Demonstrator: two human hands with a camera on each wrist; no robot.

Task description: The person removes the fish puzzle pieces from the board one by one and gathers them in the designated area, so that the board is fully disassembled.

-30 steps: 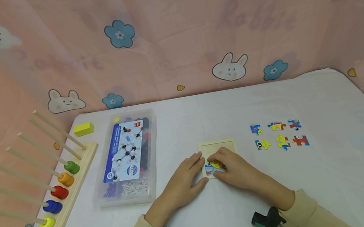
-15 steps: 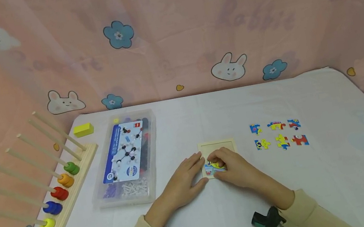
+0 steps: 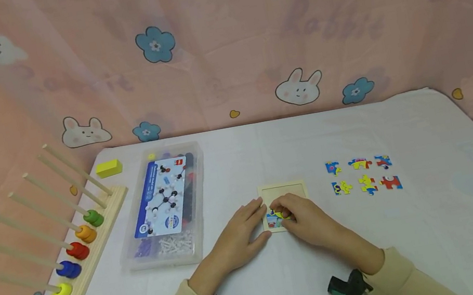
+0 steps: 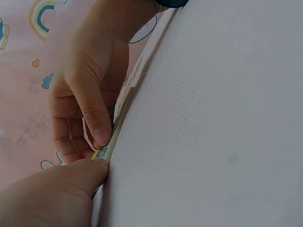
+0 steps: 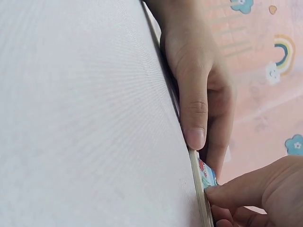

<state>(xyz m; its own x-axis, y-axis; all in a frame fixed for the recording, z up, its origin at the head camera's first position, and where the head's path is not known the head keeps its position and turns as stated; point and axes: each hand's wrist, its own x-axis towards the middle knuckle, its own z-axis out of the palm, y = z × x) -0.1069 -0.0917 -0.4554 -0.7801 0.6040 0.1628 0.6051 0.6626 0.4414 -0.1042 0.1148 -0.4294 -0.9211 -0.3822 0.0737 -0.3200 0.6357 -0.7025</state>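
Note:
A small wooden puzzle tray (image 3: 281, 188) lies on the table between the hands, its far part bare wood. Colourful jigsaw pieces (image 3: 274, 221) fill its near left part. My left hand (image 3: 238, 234) rests along the tray's left edge, fingers extended, thumb at the near corner. Over the tray, my right hand (image 3: 308, 219) has curled fingers and pinches a yellow-and-blue puzzle piece (image 3: 278, 212), mostly hidden by the fingers. In the left wrist view, the right hand's thumb (image 4: 101, 135) points down to the tray's edge. The right wrist view shows the left thumb (image 5: 195, 137) against the rim.
Several loose puzzle pieces (image 3: 366, 182) lie in two rows to the right. A clear plastic box (image 3: 200, 201) with a molecule-model label stands to the left. Beyond it are a wooden peg rack (image 3: 81, 264) with coloured rings and a yellow block (image 3: 108, 168).
My right thumb and fingers have shifted slightly right and away from me over the tray, uncovering a little more of the filled part. The left hand stays where it was.

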